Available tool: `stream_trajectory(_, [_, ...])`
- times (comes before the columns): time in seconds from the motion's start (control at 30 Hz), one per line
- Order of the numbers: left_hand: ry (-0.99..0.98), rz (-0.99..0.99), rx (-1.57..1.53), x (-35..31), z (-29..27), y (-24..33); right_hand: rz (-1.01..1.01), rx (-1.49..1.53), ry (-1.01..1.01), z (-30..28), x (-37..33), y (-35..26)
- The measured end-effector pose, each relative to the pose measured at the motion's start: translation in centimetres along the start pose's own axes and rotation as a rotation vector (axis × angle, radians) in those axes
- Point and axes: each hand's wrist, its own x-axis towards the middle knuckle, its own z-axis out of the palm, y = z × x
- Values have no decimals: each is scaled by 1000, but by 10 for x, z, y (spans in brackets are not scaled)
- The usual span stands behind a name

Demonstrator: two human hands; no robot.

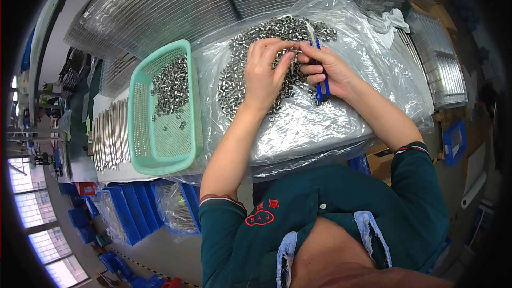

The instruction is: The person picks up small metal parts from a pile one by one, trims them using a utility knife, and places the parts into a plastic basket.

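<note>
My right hand [332, 69] is closed around a blue utility knife [321, 89], its blade pointing away from me past the fingers. My left hand [262, 72] is bent in a pinch, its fingertips meeting those of the right hand. Whatever small piece lies between the fingertips is too small to make out. Beneath and around both hands spreads a heap of small shiny metal rings [240, 93]. The heap rests on clear plastic sheeting [341, 128]. To the left, a pale green perforated basket [196, 122] holds a smaller pile of similar metal rings [172, 88].
Stacked clear plastic trays [160, 8] line the far side, with more trays [445, 74] at the right. Left of the basket lies a row of metal rods [111, 136]. A white cloth [388, 23] sits at the back right. Blue bins [133, 210] stand below the table's left edge.
</note>
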Motion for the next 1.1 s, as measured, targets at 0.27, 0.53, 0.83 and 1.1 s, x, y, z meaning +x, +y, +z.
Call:
stream_trajectory(0.27, [651, -423, -728, 18, -32, -14, -1, 98, -52, -5, 1, -3])
stream_trajectory(0.53, [343, -540, -450, 11, -29, -26, 34, 120, -38, -4, 4, -2])
stream_trajectory(0.83, [-163, -239, 393, -9, -5, -38, -8, 112, 30, 2, 0, -3])
stream_trajectory(1.1, [-147, -115, 384, -9, 8, -37, 0, 75, -67, -3, 2, -1])
